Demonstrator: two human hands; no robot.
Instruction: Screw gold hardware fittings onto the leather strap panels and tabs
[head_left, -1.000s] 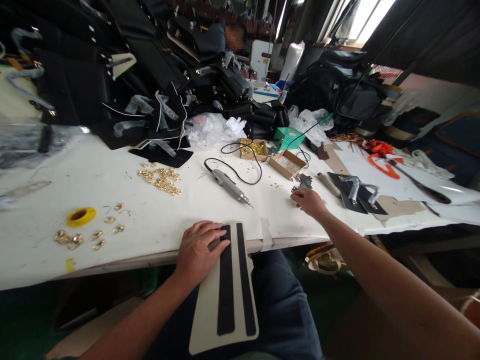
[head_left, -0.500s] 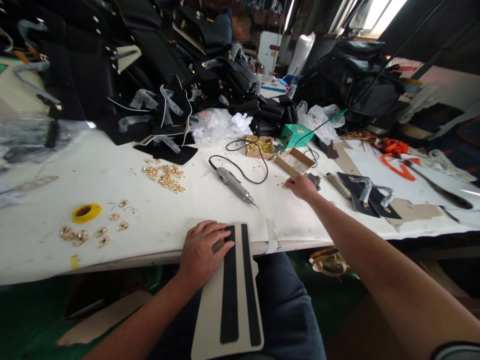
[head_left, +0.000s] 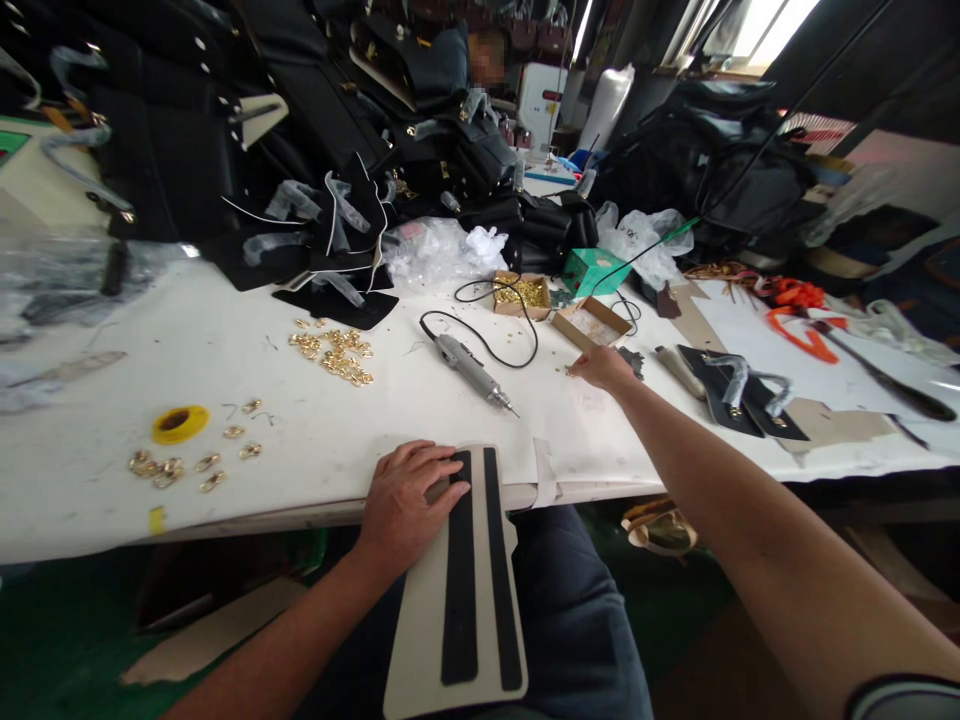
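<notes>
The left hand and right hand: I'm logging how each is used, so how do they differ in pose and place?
Pose: the left hand lies palm down, fingers extended, on the beige panel; the right hand has its fingers drawn together.
Place: the left hand is at the table's near edge; the right hand is farther in, by small gold pieces. Whether it pinches one is too small to tell.
Both are bare.

The left hand [head_left: 409,505] and right hand [head_left: 606,369] are bare, as are both forearms [head_left: 750,515]. The right sleeve [head_left: 911,697] has a dark edge and a grey band. The trousers [head_left: 581,610] are dark blue, creased at the thigh.
</notes>
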